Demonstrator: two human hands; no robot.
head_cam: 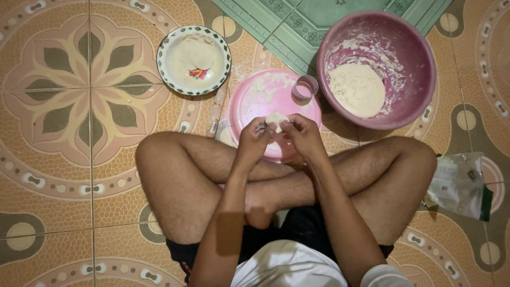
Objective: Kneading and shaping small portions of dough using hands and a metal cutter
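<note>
I see small dough piece pinched between left hand and right hand, both closed on it, above near edge of pink flour-dusted tray; neither hand nearer, long axis unclear.

The floor is tan tile with a brown pebble pattern, grey-green petals and cream dots — a green patterned tile shows at the top. The plate is white with a dark green leaf rim and a red flower print. The lid is pink, the cup paler pink, the bowl mauve — smeared off-white. The dough is cream. The shorts are black, the shirt white, the bag pale with a green edge.
</note>
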